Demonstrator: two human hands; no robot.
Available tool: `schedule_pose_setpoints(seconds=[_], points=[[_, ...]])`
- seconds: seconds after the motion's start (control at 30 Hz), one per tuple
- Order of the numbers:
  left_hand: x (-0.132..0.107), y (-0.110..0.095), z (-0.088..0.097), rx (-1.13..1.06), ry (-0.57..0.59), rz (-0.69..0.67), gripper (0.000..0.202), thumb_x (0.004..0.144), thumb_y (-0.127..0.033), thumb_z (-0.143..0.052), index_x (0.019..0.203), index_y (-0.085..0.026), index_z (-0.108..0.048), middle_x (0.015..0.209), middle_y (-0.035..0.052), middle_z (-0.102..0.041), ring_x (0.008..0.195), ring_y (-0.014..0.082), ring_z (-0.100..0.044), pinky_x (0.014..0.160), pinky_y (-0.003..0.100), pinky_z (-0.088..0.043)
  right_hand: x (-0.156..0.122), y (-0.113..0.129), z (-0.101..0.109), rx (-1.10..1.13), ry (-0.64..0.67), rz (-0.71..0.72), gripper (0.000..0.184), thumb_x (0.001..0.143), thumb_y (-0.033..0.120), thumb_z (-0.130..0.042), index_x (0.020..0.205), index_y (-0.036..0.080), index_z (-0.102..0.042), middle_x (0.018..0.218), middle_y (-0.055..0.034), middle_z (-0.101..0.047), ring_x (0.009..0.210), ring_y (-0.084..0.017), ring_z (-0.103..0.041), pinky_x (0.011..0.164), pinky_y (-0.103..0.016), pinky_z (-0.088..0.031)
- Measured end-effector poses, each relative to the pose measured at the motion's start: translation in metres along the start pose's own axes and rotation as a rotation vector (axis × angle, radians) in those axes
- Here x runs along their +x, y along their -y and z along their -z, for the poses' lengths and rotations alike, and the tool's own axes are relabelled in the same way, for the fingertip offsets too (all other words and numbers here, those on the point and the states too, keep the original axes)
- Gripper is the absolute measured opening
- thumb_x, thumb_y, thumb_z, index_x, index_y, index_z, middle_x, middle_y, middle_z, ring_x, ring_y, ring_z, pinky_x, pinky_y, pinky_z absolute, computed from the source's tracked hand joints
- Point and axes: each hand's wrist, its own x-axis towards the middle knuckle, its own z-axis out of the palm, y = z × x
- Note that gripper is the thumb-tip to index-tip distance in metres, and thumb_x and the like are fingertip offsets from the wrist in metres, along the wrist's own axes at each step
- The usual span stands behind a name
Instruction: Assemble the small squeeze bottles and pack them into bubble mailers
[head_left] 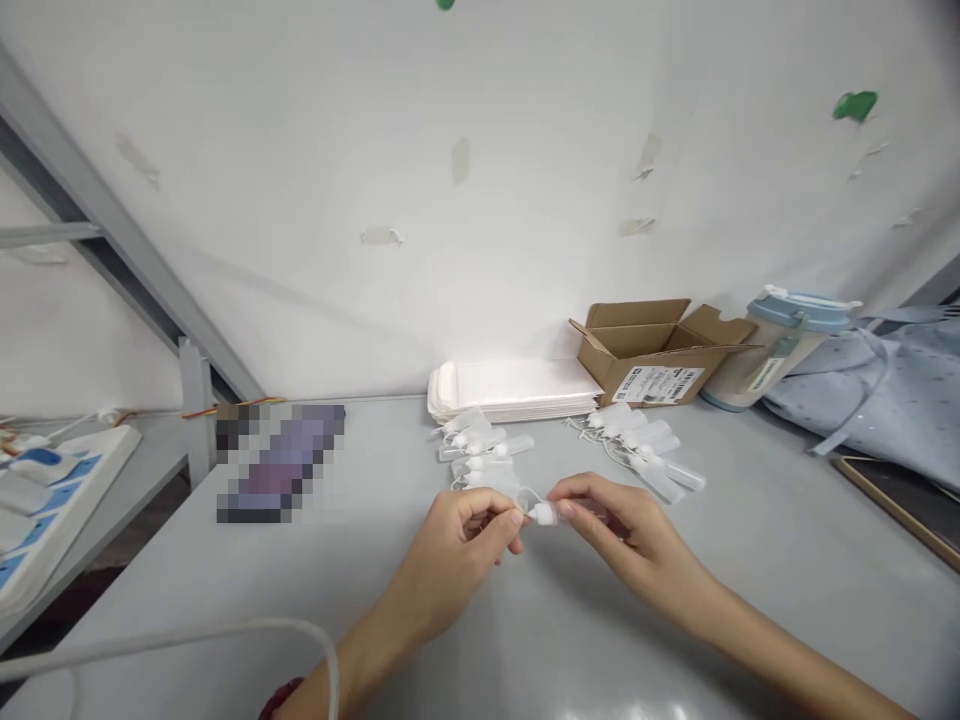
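Both my hands meet over the grey table (187, 600) near its middle. My right hand (622, 535) pinches a small clear plastic vial (551, 513) by its white cap end. My left hand (465, 540) is closed in a pinch on a thin white string (527, 497) that hangs at the vial's cap. Just beyond my hands lie two heaps of the same little vials, one heap (480, 450) on the left and another heap (649, 450) on the right.
A stack of white trays (517, 390) lies against the wall. Right of it stand an open cardboard box (652, 355), a blue-lidded tub (780, 345) and light blue cloth (885, 380). A blurred dark object (277, 460) lies at left. A white cable (225, 635) crosses the front.
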Motion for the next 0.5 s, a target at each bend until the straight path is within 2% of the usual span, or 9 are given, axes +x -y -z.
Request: schedule_pose_setpoints(seconds=[0.13, 0.3, 0.5], points=[[0.0008, 0.0031, 0.0014, 0.015, 0.010, -0.022, 0.026, 0.081, -0.034, -0.051, 0.064, -0.017, -0.061, 0.065, 0.0010, -0.058, 0.060, 0.0127, -0.047, 0.058, 0.025, -0.038, 0.0005, 0.0009, 0.0012, -0.031, -0.004, -0.003, 0.022, 0.090, 0.034, -0.044, 0.087, 0.021, -0.062, 0.066, 0.0000, -0.059, 0.053, -0.011, -0.046, 0.046, -0.022, -0.034], [0.0021, 0.0060, 0.0032, -0.004, -0.033, -0.014, 0.021, 0.080, -0.036, -0.054, 0.077, -0.018, -0.064, 0.071, 0.0022, -0.062, 0.068, 0.0158, -0.054, 0.060, 0.025, -0.040, 0.0018, 0.0014, 0.0011, -0.016, -0.019, -0.005, 0.022, 0.089, 0.035, -0.045, 0.087, 0.021, -0.062, 0.066, -0.0006, -0.059, 0.052, -0.011, -0.046, 0.045, -0.023, -0.034], [0.0011, 0.0070, 0.0001, 0.003, -0.071, -0.006, 0.022, 0.078, -0.036, -0.055, 0.071, -0.017, -0.065, 0.067, 0.0028, -0.061, 0.066, 0.0156, -0.052, 0.057, 0.024, -0.038, 0.0001, 0.0002, -0.0020, 0.034, -0.017, -0.018, 0.023, 0.090, 0.034, -0.044, 0.087, 0.019, -0.061, 0.064, -0.0003, -0.057, 0.050, -0.010, -0.045, 0.044, -0.022, -0.032]])
